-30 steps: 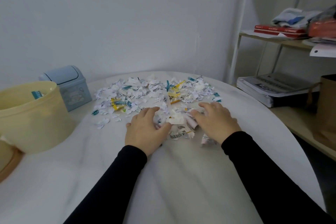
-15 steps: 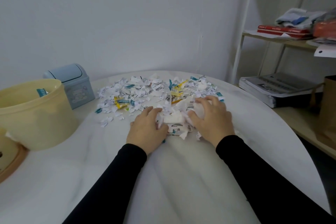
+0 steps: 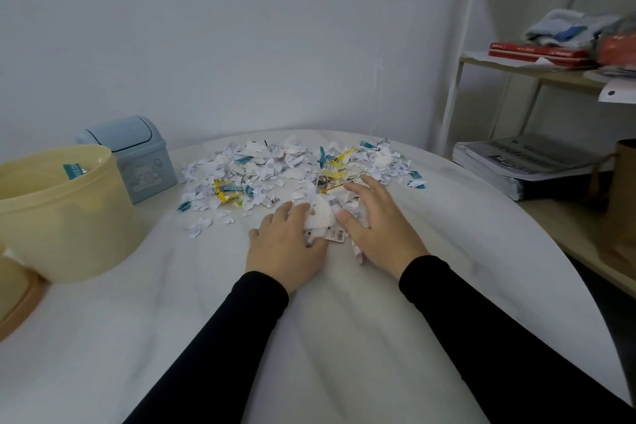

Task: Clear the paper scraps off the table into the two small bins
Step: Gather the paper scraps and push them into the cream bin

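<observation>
White torn paper scraps (image 3: 275, 165) — some blue or yellow — litter the far worktop (image 3: 344, 337); left hand (image 3: 285, 244) and right hand (image 3: 375, 227), fingers spread flat, press a small heap between them — yellow bin (image 3: 65, 217) and blue bin (image 3: 134, 155) stand left

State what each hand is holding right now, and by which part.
Both the left hand and right hand press in from either side on a small heap of paper scraps, which is cupped between them and not lifted.

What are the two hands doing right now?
Left hand: open, fingers pressing on the paper scraps.
Right hand: open, fingers spread over the same scraps.
</observation>
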